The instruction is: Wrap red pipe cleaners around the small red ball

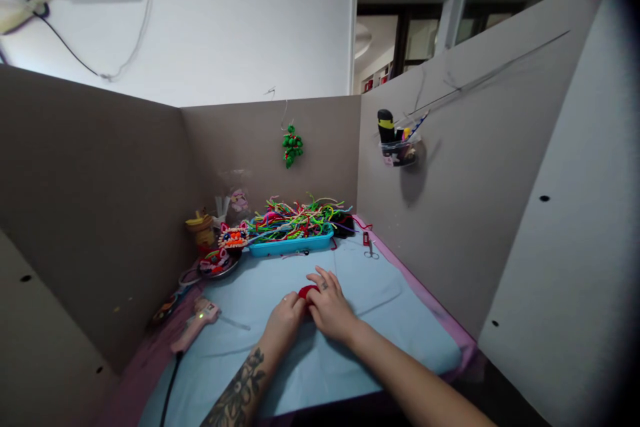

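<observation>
Both hands meet near the middle of the tabletop [350, 347], which is covered with a pale blue sheet. The left hand [285, 320] and the right hand [327, 307] close from either side on a small red piece [307, 291], which lies on the sheet between them. The left fingers are curled in against its near edge. The right fingers are spread loosely over its far side, touching it. Whether either hand truly pinches it cannot be told, since most of it is hidden.

Judging by its fuzzy look and the supplies nearby, the red piece is probably light and soft, bendable rather than brittle, and not slippery. It likely takes a fingertip pinch at its edges well; hard squeezing could deform it.

At the back, a blue tray [291, 244] holds a heaped tangle of coloured pipe cleaners [295, 217], many spilling over its rim. Left of it, a dark dish [219, 265] holds small colourful craft pieces. On the right wall, a clear cup [399, 150] holds pens and a black-and-yellow tool. A glue gun [196, 324] lies left of the hands, and scissors [369, 247] lie right of the tray.
</observation>
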{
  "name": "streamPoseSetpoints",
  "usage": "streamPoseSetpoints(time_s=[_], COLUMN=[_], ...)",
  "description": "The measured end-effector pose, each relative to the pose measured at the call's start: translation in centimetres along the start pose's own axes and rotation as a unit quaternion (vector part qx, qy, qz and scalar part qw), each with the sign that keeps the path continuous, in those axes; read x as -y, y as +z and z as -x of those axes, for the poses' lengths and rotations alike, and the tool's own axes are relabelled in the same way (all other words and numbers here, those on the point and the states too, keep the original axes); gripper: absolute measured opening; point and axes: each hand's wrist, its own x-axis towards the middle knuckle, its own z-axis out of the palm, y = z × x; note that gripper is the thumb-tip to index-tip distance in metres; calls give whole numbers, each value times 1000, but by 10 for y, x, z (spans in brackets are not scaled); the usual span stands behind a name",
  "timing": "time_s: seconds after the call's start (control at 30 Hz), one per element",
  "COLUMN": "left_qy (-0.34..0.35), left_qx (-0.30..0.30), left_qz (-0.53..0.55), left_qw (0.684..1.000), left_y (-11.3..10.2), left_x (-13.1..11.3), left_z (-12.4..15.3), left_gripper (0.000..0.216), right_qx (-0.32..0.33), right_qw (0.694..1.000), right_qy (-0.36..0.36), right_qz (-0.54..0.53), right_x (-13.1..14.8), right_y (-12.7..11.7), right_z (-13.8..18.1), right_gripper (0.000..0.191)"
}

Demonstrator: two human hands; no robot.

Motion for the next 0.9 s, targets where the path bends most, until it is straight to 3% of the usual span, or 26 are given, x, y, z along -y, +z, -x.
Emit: streamPoseSetpoints(time_s=[0.37,0.7,0.8,0.9], left_qy=[-30,37,14,-69], left_qx=[9,-12,-14,-35], left_qz=[17,93,115,150], left_qw=[999,995,993,986], left_y=[-12,-4,-2,-5], left_x=[-7,-1,-3,-7], left_z=[-6,-1,1,5], left_gripper=[21,23,22,16], right_qx=[-129,-6,5,-18], right_qw=[979,998,999,999], right_qy=[-132,-64,-44,-12], right_qz=[83,-8,-25,-41], right_x=[-15,-10,-8,-7], right_y=[13,8,5,1], right_z=[2,1,0,0], right_gripper=[14,24,23,19])
